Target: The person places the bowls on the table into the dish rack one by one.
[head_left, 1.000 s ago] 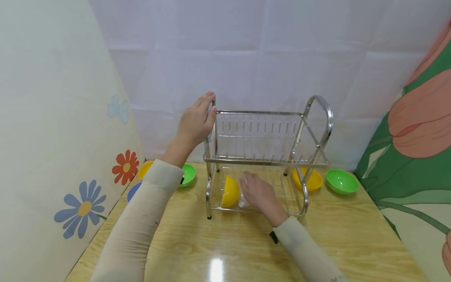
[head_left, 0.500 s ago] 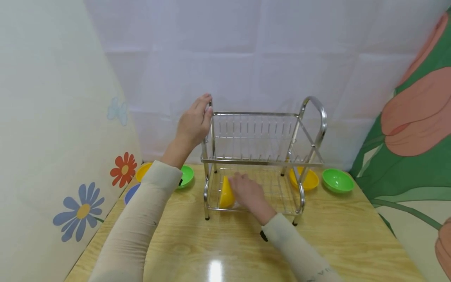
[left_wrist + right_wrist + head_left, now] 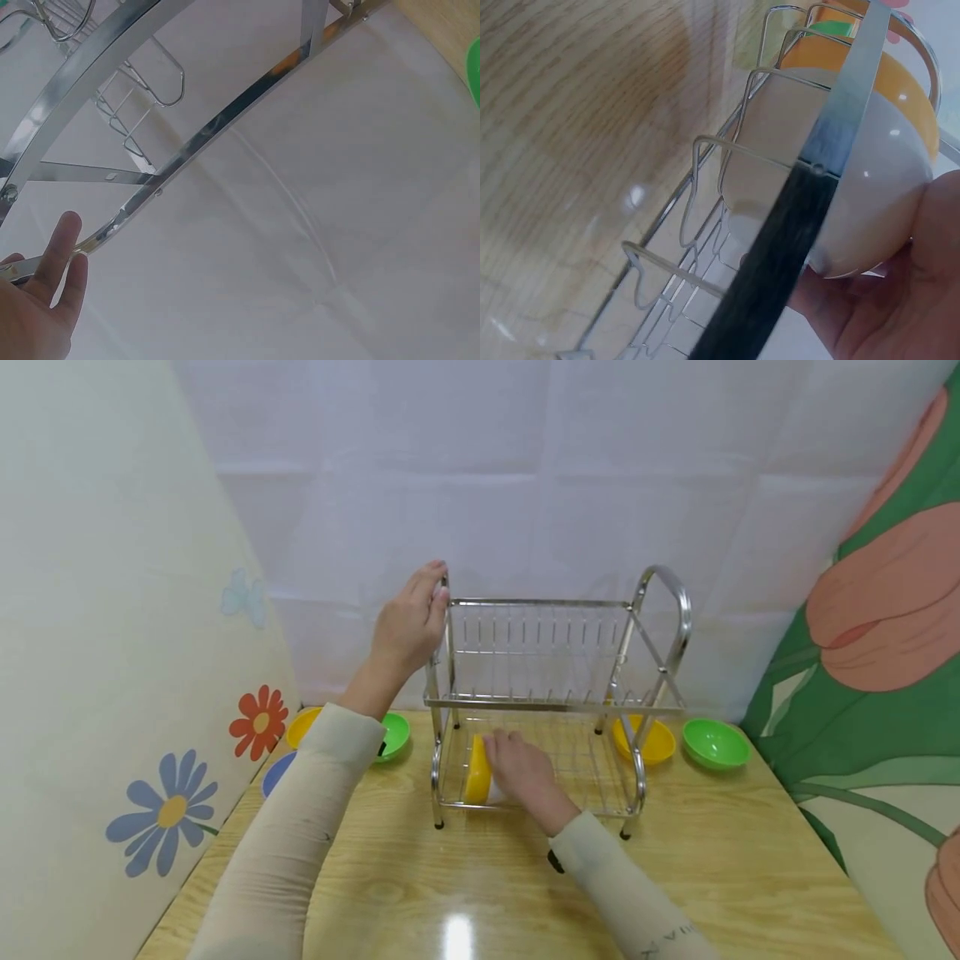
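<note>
A chrome two-tier dish rack stands on the table. At its upper left, my left hand holds the curved handle; in the left wrist view the handle bar passes between the fingers. My right hand reaches into the lower tier and grips a white bowl by its edge. That bowl stands on its side, close against a yellow bowl also on its side at the tier's left end. In the head view the hand hides most of the white bowl.
To the right of the rack sit a yellow bowl and a green bowl. On the left are another green bowl, a yellow one and a blue one, partly behind the left arm. A white cloth wall rises behind.
My right hand has shifted left with the white bowl, bringing it up against the yellow bowl. The left hand stays on the handle, and the head view has drifted slightly.
</note>
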Demonstrator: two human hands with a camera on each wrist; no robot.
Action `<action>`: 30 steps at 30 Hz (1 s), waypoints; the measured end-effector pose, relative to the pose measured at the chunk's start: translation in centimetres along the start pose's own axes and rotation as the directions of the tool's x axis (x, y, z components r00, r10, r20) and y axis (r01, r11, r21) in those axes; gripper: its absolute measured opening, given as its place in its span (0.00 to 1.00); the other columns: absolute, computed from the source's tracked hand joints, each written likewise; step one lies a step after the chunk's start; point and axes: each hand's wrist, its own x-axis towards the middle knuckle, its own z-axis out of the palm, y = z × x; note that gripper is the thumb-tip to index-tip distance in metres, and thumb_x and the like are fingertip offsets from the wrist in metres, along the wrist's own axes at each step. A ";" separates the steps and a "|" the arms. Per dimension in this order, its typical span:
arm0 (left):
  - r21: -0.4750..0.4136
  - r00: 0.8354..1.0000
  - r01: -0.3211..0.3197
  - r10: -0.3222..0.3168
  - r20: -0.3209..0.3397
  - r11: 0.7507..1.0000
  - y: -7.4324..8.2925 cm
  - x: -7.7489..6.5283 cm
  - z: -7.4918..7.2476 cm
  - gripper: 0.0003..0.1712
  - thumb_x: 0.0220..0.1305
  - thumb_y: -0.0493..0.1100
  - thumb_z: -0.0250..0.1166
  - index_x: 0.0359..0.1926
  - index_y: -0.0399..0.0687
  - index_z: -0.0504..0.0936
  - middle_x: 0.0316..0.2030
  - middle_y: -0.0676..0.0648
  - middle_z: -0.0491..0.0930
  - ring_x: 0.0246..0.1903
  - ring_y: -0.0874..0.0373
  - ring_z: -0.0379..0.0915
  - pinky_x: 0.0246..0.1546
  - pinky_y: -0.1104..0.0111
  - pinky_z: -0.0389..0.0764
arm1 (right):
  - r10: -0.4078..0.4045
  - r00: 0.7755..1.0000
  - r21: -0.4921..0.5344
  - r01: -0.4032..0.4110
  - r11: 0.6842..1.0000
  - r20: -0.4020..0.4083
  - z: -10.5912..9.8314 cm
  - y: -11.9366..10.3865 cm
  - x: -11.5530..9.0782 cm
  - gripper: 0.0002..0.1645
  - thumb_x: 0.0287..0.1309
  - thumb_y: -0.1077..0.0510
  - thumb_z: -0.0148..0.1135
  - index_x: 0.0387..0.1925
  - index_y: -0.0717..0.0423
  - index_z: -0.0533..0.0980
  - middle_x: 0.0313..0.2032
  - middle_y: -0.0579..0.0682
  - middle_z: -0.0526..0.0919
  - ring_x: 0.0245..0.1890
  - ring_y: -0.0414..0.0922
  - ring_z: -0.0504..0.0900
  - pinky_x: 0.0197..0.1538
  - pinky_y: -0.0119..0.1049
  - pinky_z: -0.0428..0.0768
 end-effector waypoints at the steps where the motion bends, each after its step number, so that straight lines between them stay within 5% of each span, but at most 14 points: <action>1: 0.000 1.000 0.000 0.000 -0.003 1.000 0.0 0.0 -0.1 0.26 0.78 0.45 0.49 0.70 0.40 0.71 0.70 0.44 0.70 0.67 0.44 0.70 0.61 0.48 0.77 | -0.022 1.000 -0.028 0.022 0.999 -0.001 0.0 0.0 0.0 0.33 0.81 0.44 0.28 0.62 0.61 0.72 0.53 0.62 0.80 0.50 0.57 0.81 0.43 0.50 0.85; 21: -0.005 1.000 -0.004 0.004 -0.015 1.000 -0.7 0.0 0.0 0.26 0.78 0.46 0.48 0.69 0.39 0.72 0.70 0.43 0.71 0.68 0.45 0.68 0.62 0.48 0.76 | 0.057 0.998 0.140 -0.057 0.989 0.004 0.9 -0.2 0.2 0.39 0.79 0.37 0.29 0.76 0.57 0.59 0.64 0.66 0.73 0.57 0.63 0.78 0.55 0.59 0.81; 30: -0.007 1.000 -0.005 0.005 -0.027 1.000 -0.7 -0.1 0.0 0.26 0.78 0.46 0.48 0.69 0.40 0.72 0.70 0.43 0.71 0.67 0.44 0.69 0.60 0.47 0.77 | 0.092 0.996 0.134 -0.094 0.987 0.023 0.3 -0.1 -0.4 0.41 0.78 0.33 0.29 0.78 0.54 0.56 0.67 0.65 0.71 0.62 0.63 0.75 0.59 0.60 0.78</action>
